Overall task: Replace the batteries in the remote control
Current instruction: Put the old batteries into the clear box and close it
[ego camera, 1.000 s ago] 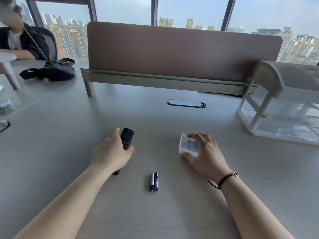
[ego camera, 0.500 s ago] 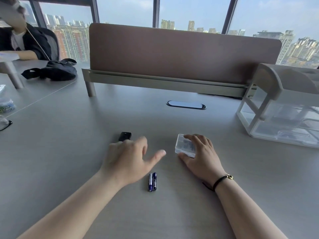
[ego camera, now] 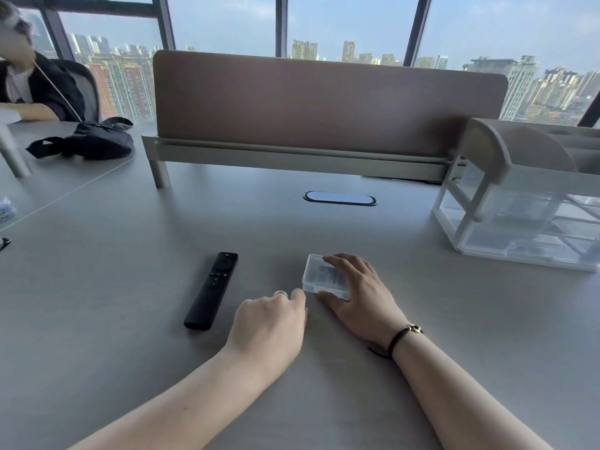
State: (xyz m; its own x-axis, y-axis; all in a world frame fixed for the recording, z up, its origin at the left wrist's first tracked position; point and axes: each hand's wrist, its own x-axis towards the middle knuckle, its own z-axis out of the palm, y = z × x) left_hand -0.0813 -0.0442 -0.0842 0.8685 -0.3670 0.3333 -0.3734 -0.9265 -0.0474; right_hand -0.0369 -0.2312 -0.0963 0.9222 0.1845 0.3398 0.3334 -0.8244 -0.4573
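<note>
The black remote control [ego camera: 211, 290] lies face up on the grey table [ego camera: 130, 319], with no hand touching it. My left hand [ego camera: 269, 326], wearing a ring, rests to its right with the knuckles up. Its fingers curl down over the spot where the two blue batteries lay, and the batteries are hidden beneath them. My right hand [ego camera: 360, 293] grips a small clear plastic box [ego camera: 319, 276], fingers on its lid and thumb at its near edge. The fingertips of my left hand almost touch that box.
A clear plastic drawer organiser [ego camera: 526, 203] stands at the right. A brown desk divider [ego camera: 324, 105] runs across the back, with an oval cable port [ego camera: 339, 198] before it. A black bag [ego camera: 94, 141] and a seated person [ego camera: 29, 86] are at the far left.
My left hand let go of the remote and moved right, covering the two batteries. The remote now lies in full view. My right hand stays on the clear box.
</note>
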